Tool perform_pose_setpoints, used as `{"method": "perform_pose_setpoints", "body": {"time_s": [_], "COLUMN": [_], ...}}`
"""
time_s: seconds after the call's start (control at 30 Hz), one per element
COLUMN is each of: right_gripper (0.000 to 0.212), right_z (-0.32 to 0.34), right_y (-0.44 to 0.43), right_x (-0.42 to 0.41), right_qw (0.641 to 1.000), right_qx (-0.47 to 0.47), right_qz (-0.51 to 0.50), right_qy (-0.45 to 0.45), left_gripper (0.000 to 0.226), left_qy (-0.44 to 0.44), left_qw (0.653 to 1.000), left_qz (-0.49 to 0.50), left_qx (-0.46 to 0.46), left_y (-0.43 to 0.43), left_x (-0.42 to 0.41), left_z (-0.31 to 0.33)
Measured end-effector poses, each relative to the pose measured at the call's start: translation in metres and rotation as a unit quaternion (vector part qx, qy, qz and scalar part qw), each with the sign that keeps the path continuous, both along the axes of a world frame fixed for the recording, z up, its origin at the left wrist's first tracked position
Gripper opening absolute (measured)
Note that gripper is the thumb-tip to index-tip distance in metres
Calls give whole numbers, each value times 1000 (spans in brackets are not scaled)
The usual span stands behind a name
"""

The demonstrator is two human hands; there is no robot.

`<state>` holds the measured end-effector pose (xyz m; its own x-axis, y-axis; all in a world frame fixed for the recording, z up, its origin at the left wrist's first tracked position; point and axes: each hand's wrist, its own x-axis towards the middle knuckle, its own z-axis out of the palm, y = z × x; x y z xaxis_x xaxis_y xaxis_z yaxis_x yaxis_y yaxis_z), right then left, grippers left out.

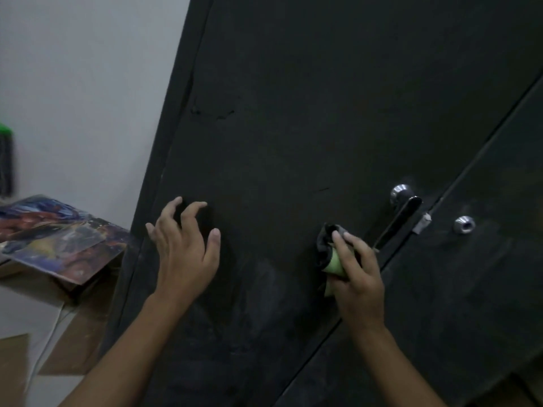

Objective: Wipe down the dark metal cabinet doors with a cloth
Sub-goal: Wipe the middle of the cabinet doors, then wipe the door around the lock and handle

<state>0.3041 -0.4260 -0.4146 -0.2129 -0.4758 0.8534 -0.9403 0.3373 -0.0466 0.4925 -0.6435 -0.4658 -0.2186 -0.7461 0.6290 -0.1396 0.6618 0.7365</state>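
The dark metal cabinet fills most of the view, its left door (293, 127) meeting the right door (484, 274) at a slanted seam. My right hand (357, 277) grips a bunched dark and light-green cloth (330, 254) against the left door, just left of the black lever handle (399, 218). My left hand (183, 245) hovers at the left door's lower left part with fingers spread and bent; whether the fingertips touch the metal I cannot tell. Pale dusty smears show on the door between and below the hands.
A chrome lock knob (400, 191) sits above the handle and a second chrome fitting (464, 224) on the right door. Left of the cabinet, a colourful printed board (58, 239) lies on a cardboard box (35, 289) by the white wall (88, 83).
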Motion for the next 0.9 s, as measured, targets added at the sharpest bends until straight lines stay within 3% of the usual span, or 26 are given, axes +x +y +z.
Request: {"method": "perform_pose_setpoints", "body": {"time_s": [0.17, 0.3, 0.37, 0.47, 0.57, 0.73, 0.9], "right_gripper": [76, 92, 100, 95, 67, 84, 64], "right_z": [-28, -44, -45, -36, -20, -13, 46], "right_y": [15, 36, 41, 45, 53, 89, 92], "right_x": [-2, -7, -1, 10, 13, -32, -65], "right_qw": [999, 995, 991, 987, 995, 998, 998], "right_qx": [46, 72, 38, -27, -42, -41, -48], "right_qz": [9, 17, 15, 38, 52, 34, 17], "right_qy": [9, -65, -127, -155, -81, -43, 32], "left_gripper": [47, 41, 31, 27, 33, 46, 50], "left_qy": [-7, -12, -27, -69, -64, -31, -90], "left_qw": [999, 996, 988, 957, 956, 967, 948], "left_qz": [-43, -65, -137, -279, -287, -228, -238], "left_qx": [-22, -61, -61, 23, 26, -108, -190], "left_y": [21, 50, 82, 139, 163, 146, 148], "left_x": [-8, -16, -24, -40, -55, -62, -93], "left_z": [0, 3, 6, 18, 45, 128, 194]}}
